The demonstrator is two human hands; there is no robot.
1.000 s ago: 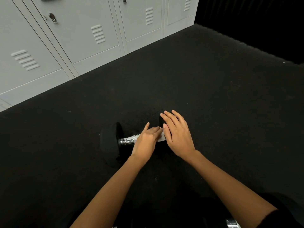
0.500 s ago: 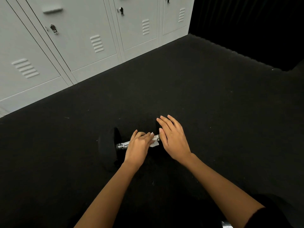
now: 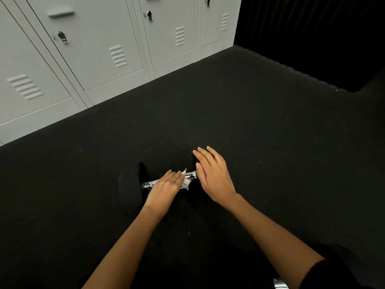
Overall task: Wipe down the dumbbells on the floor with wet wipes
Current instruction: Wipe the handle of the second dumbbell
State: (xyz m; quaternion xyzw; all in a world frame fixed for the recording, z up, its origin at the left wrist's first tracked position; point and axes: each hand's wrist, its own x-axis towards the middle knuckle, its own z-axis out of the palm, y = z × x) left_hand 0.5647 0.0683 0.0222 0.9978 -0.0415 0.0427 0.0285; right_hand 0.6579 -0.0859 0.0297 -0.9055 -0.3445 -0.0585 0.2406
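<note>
One dumbbell (image 3: 133,184) on the black floor (image 3: 270,153) in the near middle, left hand (image 3: 164,189) curled over one white wipe (image 3: 186,183) on the chrome handle, right hand (image 3: 214,176) flat with straight fingers on the right weight, four grey lockers (image 3: 93,49) far left.

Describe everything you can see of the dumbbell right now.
The dumbbell lies flat on the black floor, bar running left to right. It has black, rubber-looking heads and a shiny chrome bar. The left head shows; the right head is mostly hidden under the right hand, which rests on it with straight fingers. The left hand presses a white wipe on the bar's middle, leaving both bar ends bare.
</note>
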